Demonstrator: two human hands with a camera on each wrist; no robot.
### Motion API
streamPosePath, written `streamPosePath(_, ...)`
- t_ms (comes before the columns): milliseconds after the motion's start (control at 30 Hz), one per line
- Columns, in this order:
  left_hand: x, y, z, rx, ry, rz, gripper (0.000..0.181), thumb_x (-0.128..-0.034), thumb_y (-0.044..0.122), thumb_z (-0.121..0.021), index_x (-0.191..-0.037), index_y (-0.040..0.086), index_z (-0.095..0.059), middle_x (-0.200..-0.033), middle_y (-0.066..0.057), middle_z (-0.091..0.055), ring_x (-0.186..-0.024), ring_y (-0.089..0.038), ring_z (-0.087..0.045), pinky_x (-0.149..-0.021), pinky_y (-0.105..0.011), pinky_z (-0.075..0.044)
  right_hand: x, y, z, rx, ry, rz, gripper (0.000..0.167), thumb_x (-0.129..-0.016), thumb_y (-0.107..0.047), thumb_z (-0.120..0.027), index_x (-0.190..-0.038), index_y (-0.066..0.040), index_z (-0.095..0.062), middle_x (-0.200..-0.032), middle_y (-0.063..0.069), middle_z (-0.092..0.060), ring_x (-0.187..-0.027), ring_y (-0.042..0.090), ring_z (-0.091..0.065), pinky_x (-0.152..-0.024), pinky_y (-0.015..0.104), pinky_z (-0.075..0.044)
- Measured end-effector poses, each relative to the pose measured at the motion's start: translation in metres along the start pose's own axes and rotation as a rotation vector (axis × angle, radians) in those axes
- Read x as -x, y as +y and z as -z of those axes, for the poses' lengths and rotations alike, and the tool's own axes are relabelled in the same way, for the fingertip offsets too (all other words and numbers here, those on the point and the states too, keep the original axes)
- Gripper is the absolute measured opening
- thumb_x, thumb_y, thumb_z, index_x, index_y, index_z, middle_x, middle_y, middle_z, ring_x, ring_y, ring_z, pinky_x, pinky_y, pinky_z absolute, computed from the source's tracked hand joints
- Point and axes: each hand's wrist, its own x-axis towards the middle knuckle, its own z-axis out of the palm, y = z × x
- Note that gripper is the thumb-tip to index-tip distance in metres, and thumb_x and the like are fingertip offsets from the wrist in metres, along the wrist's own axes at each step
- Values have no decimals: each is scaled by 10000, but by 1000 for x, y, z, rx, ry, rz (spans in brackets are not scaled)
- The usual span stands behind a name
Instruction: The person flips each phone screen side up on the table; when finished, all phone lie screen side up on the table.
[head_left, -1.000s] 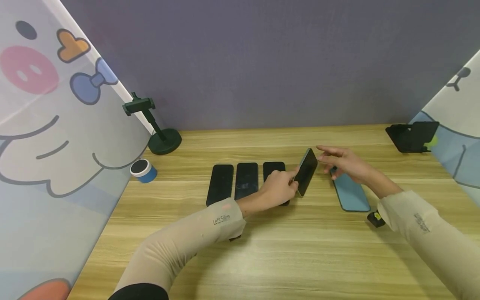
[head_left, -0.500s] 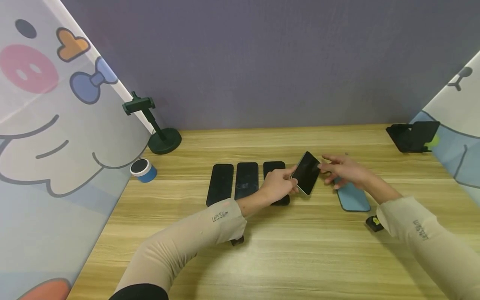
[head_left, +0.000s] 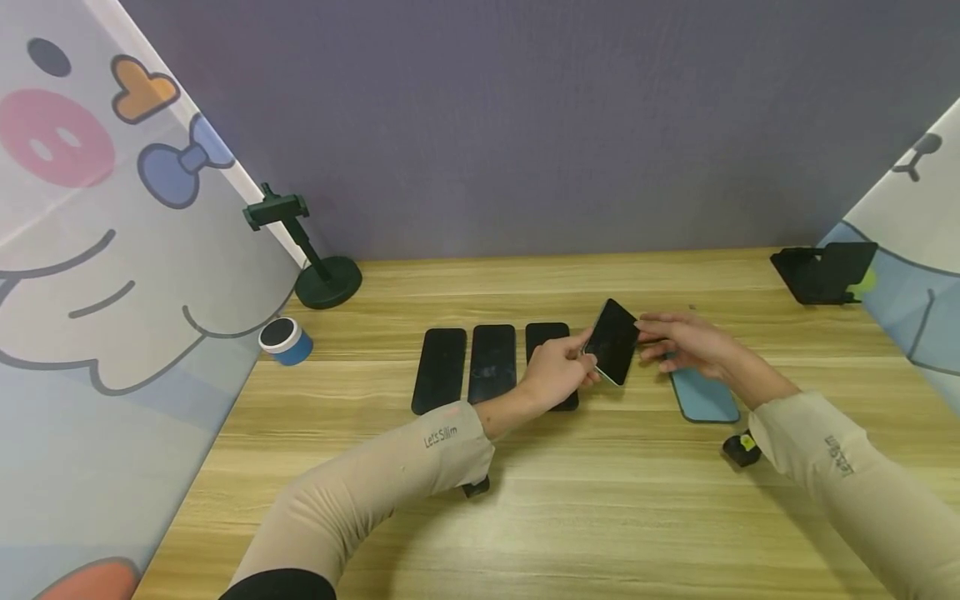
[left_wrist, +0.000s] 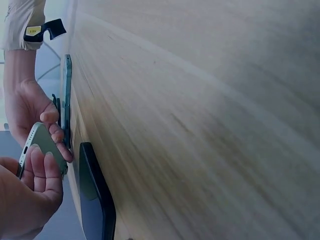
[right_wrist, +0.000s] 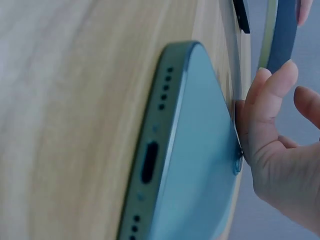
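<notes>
In the head view my left hand [head_left: 557,367] grips a phone [head_left: 612,342] by its left edge, thumb on the dark screen side. The phone is tilted above the table, and its pale green back [left_wrist: 44,142] shows in the left wrist view, with fingers curled against it. My right hand [head_left: 686,340] reaches to the phone's right edge, its fingertips at or touching that edge and its fingers loosely bent. Below the right hand lies a light blue phone [head_left: 705,394], back up; its far end is covered by the hand. The right wrist view shows its port end [right_wrist: 150,160] close up.
Three dark phones lie in a row to the left: one [head_left: 439,371], a middle one [head_left: 492,362] and one [head_left: 547,333] partly behind my left hand. A green stand [head_left: 328,282] and a blue-white jar [head_left: 287,342] are at the left. A black stand [head_left: 828,273] is back right.
The held phone has turned from nearly edge-on so that its screen faces me more. My right hand has come closer to its right edge. My left hand keeps its hold.
</notes>
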Motion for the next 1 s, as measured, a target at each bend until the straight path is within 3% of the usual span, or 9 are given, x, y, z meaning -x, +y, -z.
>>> streamPosePath(133,0,1,0,15,-4,-3,526,-1024,173,-570,-1529,168,-426,-875,-123,-761,-854,-263,-740,-727,-294,-587,-1,0,-1,-37,3,2,771,-1063,-371,-488,-1610,-19,-74,-1534,257,-267,-890,60,-649,-705,263,-568)
streamPosePath(233,0,2,0,13,-13,1,548,-1024,175,-572,-1545,178,-400,-864,-94,-765,-855,-251,-738,-675,-267,-559,0,0,0,-55,19,21,778,-1056,-367,-510,-1617,-50,-76,-1522,198,-306,-869,47,-645,-695,245,-563)
streamPosePath(400,-1,2,2,38,-73,2,615,-1021,175,-585,-1578,207,-326,-819,-53,-749,-846,-280,-723,-729,-283,-578,2,2,2,-97,32,66,760,-1052,-311,-534,-1626,-96,-84,-1274,5,-492,-852,34,-626,-672,221,-543)
streamPosePath(467,-1,2,3,49,-113,5,648,-1020,171,-590,-1591,225,-287,-818,-64,-739,-850,-306,-716,-766,-289,-587,3,2,3,-127,28,75,766,-1046,-280,-552,-1629,-120,-83,-1149,-42,-513,-835,38,-610,-653,216,-531)
streamPosePath(600,-1,4,4,45,-167,13,706,-1012,163,-605,-1603,259,-230,-819,-68,-722,-855,-317,-710,-753,-250,-577,4,2,3,-147,18,88,801,-1029,-227,-586,-1633,-148,-65,-1091,-60,-469,-809,48,-580,-624,216,-515)
streamPosePath(800,0,2,7,-27,-208,-11,755,-996,204,-641,-1610,224,-201,-806,-65,-688,-767,-258,-677,-681,-206,-514,4,1,4,-134,16,100,821,-1014,-197,-612,-1634,-170,-75,-1054,-64,-423,-766,61,-546,-597,223,-499)
streamPosePath(1000,0,-2,9,-149,-264,-66,851,-976,320,-670,-1618,157,-136,-706,-15,-580,-517,-89,-441,-534,-211,-391,7,0,5,-91,18,109,819,-1007,-211,-626,-1634,-173,-100,-1098,-35,-407,-763,68,-528,-599,226,-488)
